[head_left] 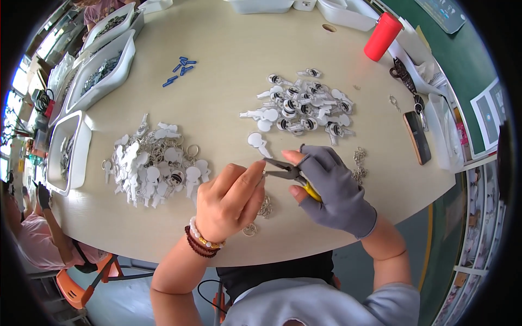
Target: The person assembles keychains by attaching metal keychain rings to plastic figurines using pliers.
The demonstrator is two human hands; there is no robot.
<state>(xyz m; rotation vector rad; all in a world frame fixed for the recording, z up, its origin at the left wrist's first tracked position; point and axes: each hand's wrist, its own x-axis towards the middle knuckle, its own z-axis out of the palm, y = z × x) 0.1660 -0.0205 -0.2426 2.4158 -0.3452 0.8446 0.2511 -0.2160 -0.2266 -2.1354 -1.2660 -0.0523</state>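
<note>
My right hand, in a grey fingerless glove, grips needle-nose pliers with yellow handles; their jaws are apart. My left hand, bare with beaded bracelets at the wrist, pinches something small at the jaw tips, mostly hidden by the fingers. Just beyond the hands lies a single white key-shaped tag. Metal rings rest on the table beneath, partly covered by my left hand. On the left sits a heap of white tags with key rings. Farther right is a pile of tags with a printed figure.
Small metal chains lie beside my right hand. Blue small pieces are scattered at the far left. White bins line the left edge. A red cylinder, a phone and keys occupy the right side. Another person sits at left.
</note>
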